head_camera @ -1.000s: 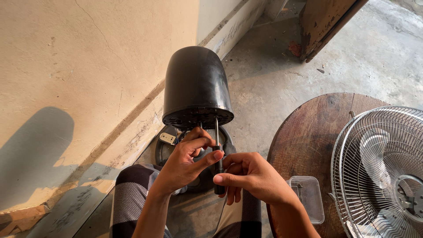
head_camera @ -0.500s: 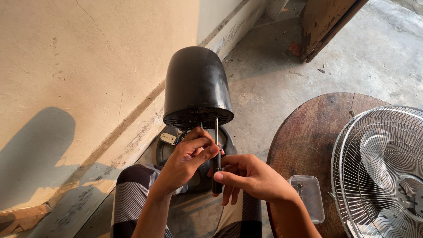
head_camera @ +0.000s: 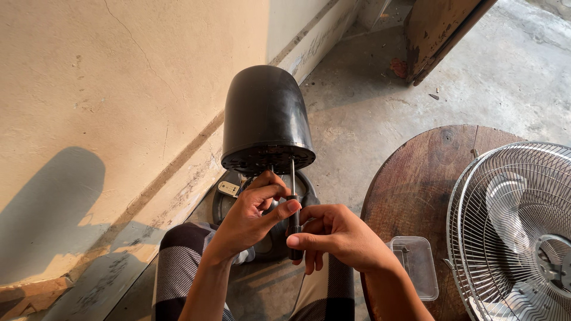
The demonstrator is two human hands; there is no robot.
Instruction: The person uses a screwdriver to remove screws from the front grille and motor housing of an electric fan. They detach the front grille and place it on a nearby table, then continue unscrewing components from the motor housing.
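I see open concrete floor (head_camera: pixel 380 101) at 12–1 o'clock of my hands | black fan housing (head_camera: pixel 266 119) blocks 12 o'clock, just above my left hand (head_camera: pixel 253 217) and right hand (head_camera: pixel 336 235) | wall (head_camera: pixel 119 89) closes 9–11 o'clock | round wooden table (head_camera: pixel 416 178), wire fan grille (head_camera: pixel 517 232) and clear plastic box (head_camera: pixel 416 264) crowd 3–4 o'clock | my knees fill 6 o'clock.

- We take this for an informal home repair spot on the ground: bare stained concrete floor (head_camera: pixel 380 101), scuffed cream plaster wall (head_camera: pixel 119 89).
- Worn round wooden tabletop (head_camera: pixel 416 184) bearing a dismantled wire fan grille (head_camera: pixel 511 232).
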